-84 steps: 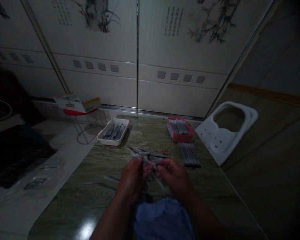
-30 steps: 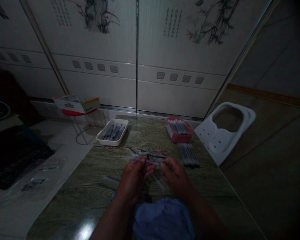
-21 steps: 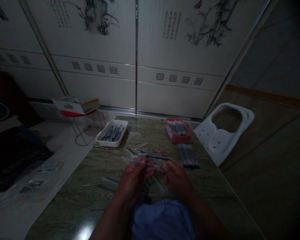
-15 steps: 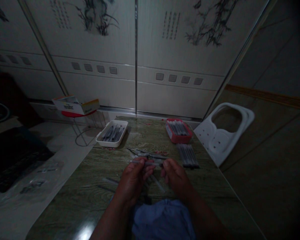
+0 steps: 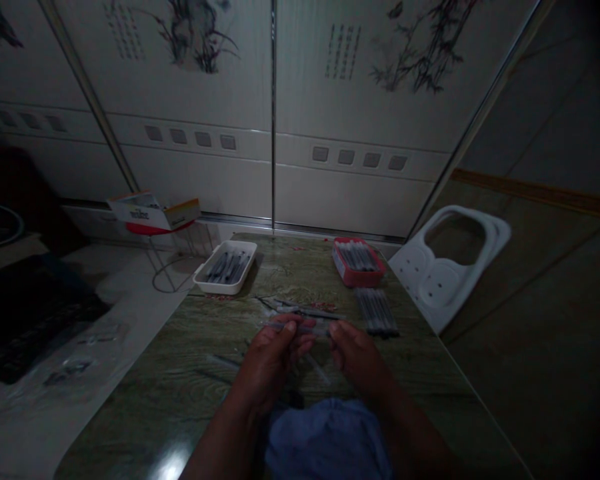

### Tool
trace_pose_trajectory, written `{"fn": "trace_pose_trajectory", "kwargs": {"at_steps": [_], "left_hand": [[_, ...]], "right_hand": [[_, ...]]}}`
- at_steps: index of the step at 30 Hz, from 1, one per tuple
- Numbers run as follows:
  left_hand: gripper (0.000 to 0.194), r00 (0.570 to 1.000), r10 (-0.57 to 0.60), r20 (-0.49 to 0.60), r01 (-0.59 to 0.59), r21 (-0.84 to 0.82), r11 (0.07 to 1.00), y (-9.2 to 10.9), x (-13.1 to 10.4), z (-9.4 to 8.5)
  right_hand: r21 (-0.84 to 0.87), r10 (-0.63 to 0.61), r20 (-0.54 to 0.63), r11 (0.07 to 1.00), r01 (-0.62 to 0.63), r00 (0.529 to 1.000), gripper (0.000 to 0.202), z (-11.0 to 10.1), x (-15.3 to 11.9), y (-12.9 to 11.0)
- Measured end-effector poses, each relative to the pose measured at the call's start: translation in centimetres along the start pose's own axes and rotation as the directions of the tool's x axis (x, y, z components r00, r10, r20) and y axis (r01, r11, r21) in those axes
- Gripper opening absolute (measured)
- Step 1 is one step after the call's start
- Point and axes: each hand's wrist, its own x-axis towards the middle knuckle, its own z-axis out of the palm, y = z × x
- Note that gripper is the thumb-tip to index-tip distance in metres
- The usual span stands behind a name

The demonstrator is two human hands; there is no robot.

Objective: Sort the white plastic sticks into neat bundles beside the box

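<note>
A thin translucent pen [image 5: 307, 329] lies level between my hands. My left hand [image 5: 275, 353] is closed round its left part, thumb on top. The fingers of my right hand [image 5: 353, 347] pinch its dark right end. Just beyond the hands, loose pens and dark thin pieces [image 5: 300, 309] lie in a small heap on the wooden-grained table [image 5: 165, 387]. More loose pens [image 5: 223, 361] are to the left of my left hand. To the right, a row of pens [image 5: 376, 312] lies side by side, dark ends toward me.
A white tray of pens [image 5: 245, 275] stands at the back left, a red basket of pens [image 5: 364, 277] at the back right. Blue cloth [image 5: 327, 440] is at the near edge. Beyond are a white plastic chair [image 5: 443, 287] and a red stool [image 5: 155, 230] bearing an open box.
My right hand has shifted slightly right and my left fingers have moved a little along the pen. Both hands still hold it.
</note>
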Motion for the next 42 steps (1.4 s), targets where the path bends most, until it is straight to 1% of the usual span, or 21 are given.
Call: {"fn": "trace_pose_trajectory", "kwargs": {"at_steps": [3, 5, 9, 12, 14, 18, 20, 24, 27, 29, 31, 32, 34, 37, 40, 42], "left_hand": [[0.029, 0.997, -0.010, -0.073, 0.012, 0.026, 1.000, -0.2, 0.1, 0.0], [0.030, 0.997, -0.008, -0.082, 0.012, 0.042, 0.999, -0.1, 0.2, 0.0], [0.030, 1.000, 0.024, -0.011, -0.024, 0.037, 0.999, 0.1, 0.0, 0.0], [0.027, 0.998, 0.027, 0.054, -0.030, 0.052, 0.998, 0.2, -0.1, -0.1], [0.025, 0.996, 0.024, 0.084, -0.031, 0.074, 0.997, 0.3, -0.2, -0.1], [0.025, 0.994, 0.015, 0.108, -0.026, 0.098, 0.995, 0.5, -0.4, -0.2], [0.026, 0.995, 0.004, 0.100, -0.013, 0.090, 0.996, 0.5, -0.4, -0.2], [0.028, 0.998, 0.026, 0.053, -0.029, 0.067, 0.997, 0.2, -0.2, 0.0], [0.034, 0.999, 0.026, 0.023, -0.028, 0.064, 0.998, 0.1, 0.0, 0.2], [0.044, 1.000, 0.024, 0.012, -0.025, 0.068, 0.997, 0.2, 0.0, 0.2], [0.053, 0.999, 0.046, -0.023, -0.045, 0.071, 0.996, 0.5, 0.2, -0.1], [0.056, 0.996, 0.071, -0.061, -0.067, 0.077, 0.995, 0.6, 0.2, -0.3], [0.055, 0.976, 0.150, -0.160, -0.134, 0.106, 0.985, 0.8, 0.5, -1.0], [0.048, 0.920, 0.281, -0.274, -0.233, 0.194, 0.953, 0.8, 1.0, -2.3], [0.041, 0.869, 0.360, -0.340, -0.252, 0.323, 0.912, 0.7, 1.3, -3.2], [0.037, 0.846, 0.416, -0.335, -0.250, 0.439, 0.863, 0.5, 1.3, -3.4]], "right_hand": [[0.016, -0.046, -0.009, 0.999, 0.046, 0.999, 0.046, 0.4, -0.1, -0.2], [0.030, -0.038, 0.001, 0.999, 0.038, 0.999, 0.045, 0.6, -0.1, -0.2], [0.047, 0.012, 0.001, 0.999, -0.012, 1.000, 0.046, 0.4, -0.2, -0.4], [0.122, 0.063, -0.003, 0.991, -0.062, 0.998, 0.045, 0.2, -0.3, -0.6], [0.180, 0.090, 0.017, 0.979, -0.091, 0.996, 0.045, 0.1, -0.3, -0.6], [0.270, 0.123, 0.106, 0.951, -0.148, 0.987, 0.046, -0.1, -0.3, -0.2], [0.297, 0.126, 0.112, 0.942, -0.154, 0.986, 0.046, -0.1, -0.2, 0.0], [0.216, 0.124, -0.011, 0.969, -0.119, 0.992, 0.049, 0.2, 0.0, 0.1], [0.151, 0.070, -0.005, 0.986, -0.068, 0.998, 0.046, 0.4, 0.1, 0.2], [0.169, 0.024, -0.024, 0.985, -0.019, 0.999, 0.040, 0.3, 0.2, 0.3], [0.213, 0.007, -0.102, 0.977, 0.015, 0.995, 0.036, -0.2, 0.4, 0.5], [0.225, 0.006, -0.156, 0.974, 0.030, 0.988, 0.035, -0.4, 0.5, 0.6], [0.215, 0.008, -0.255, 0.975, 0.049, 0.967, 0.032, -1.1, 0.8, 0.7], [0.163, -0.004, -0.349, 0.984, 0.065, 0.937, 0.030, -2.1, 1.1, 0.9], [0.103, -0.033, -0.402, 0.991, 0.081, 0.915, 0.029, -2.8, 1.3, 1.1], [0.035, -0.060, -0.438, 0.996, 0.084, 0.897, 0.028, -3.1, 1.2, 1.2]]}}
